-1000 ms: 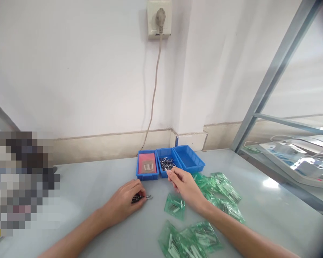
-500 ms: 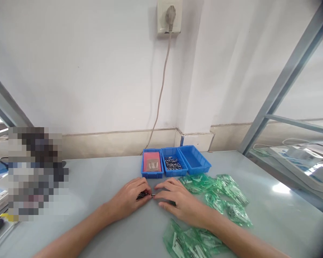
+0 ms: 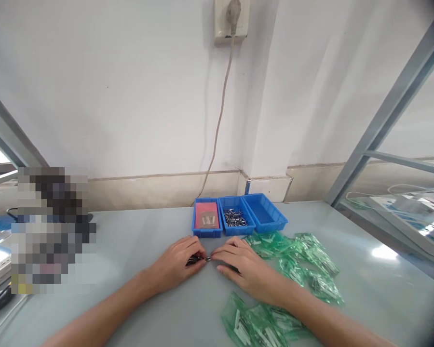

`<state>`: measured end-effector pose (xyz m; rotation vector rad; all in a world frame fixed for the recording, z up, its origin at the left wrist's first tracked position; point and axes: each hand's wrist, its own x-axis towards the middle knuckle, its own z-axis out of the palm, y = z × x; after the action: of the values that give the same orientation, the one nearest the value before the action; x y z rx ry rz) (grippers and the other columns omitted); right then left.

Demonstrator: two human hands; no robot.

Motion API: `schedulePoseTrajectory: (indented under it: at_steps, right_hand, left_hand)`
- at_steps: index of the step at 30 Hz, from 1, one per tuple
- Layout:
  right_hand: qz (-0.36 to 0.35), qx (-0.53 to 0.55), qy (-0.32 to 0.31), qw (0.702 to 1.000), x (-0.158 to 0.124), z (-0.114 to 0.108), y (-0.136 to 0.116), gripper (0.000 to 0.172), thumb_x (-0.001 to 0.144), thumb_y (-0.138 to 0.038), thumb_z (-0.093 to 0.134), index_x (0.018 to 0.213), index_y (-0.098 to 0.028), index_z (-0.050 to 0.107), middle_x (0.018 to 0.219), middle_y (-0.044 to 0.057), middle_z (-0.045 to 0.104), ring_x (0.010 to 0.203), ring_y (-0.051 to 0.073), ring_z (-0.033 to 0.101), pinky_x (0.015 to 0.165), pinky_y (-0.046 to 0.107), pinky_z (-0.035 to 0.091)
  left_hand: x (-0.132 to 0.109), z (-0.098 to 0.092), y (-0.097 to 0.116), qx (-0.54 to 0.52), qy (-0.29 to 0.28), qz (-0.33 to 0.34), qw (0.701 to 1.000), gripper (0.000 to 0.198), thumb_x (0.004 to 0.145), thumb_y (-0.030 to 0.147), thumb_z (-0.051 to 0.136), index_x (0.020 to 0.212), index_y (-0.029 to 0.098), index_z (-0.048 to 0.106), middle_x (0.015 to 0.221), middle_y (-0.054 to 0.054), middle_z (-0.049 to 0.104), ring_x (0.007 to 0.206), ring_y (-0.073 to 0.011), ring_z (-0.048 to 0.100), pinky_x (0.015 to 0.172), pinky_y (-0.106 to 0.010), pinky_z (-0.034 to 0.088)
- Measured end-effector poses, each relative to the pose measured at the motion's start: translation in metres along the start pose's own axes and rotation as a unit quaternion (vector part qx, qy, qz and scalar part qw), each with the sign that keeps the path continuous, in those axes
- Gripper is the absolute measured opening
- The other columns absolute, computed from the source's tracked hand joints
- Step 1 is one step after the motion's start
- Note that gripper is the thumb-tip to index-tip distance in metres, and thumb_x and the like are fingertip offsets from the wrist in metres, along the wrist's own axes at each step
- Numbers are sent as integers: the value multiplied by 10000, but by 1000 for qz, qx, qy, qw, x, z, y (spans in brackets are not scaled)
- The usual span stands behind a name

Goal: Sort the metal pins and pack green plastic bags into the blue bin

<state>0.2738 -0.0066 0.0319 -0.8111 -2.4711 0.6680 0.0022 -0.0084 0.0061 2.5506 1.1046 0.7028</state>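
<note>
Metal pins [image 3: 193, 260] in my left hand [image 3: 179, 264] at the counter [image 3: 144, 246].
I have the left grip closed around them, in front of the blue bins [image 3: 240, 231]; my right hand [image 3: 243, 266] is just beside their protruding tips, and I can't tell whether its grip holds anything.

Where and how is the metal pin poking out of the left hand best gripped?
Probably pinch the metal pin at its exposed end, coming from the side of the right hand: that end points there, while the left hand hides the rest.
</note>
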Motion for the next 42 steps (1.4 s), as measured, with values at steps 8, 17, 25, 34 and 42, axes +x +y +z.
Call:
schedulePoseTrajectory:
  at_steps: [8,17,25,34,42]
  right_hand:
    - [2,-50,5,999,-1,5,7,259,1098,-288,583,1324,-295,710,1308,50,722,1205,290,556,1080,496,442]
    - [-9,-97,1,995,-2,4,4,309,1093,-290,597,1396,-313,653,1359,51,673,1232,286,549,1073,487,466]
    - [13,-152,23,988,-1,5,11,284,1083,-282,607,1362,-273,661,1322,82,679,1186,306,564,1010,496,477]
    - [46,-193,38,979,1,8,15,54,1069,-219,620,1083,-229,671,1089,59,685,1009,272,566,875,425,468]
    - [66,-189,36,979,2,7,8,98,1079,-146,553,1027,-220,590,1058,53,667,971,261,582,861,406,456]
  left_hand:
    - [-1,0,-1,-3,0,2,1000,33,1045,226,604,1019,219,622,1007,-19,660,926,-183,612,840,-295,496]
    - [-1,1,-3,-5,-2,4,1000,28,1035,204,615,1022,225,601,1018,-14,653,936,-185,606,838,-298,483]
    - [0,-1,-1,-3,-8,7,1000,23,1044,208,606,1026,223,609,1020,-17,651,937,-184,604,842,-298,488]
    - [0,-2,-2,11,-18,8,1000,87,1062,227,580,1111,234,651,1071,-35,660,978,-200,622,870,-317,507]
    - [0,1,-2,29,-9,21,999,195,1076,217,540,1221,245,668,1078,-43,654,960,-193,624,868,-314,517]
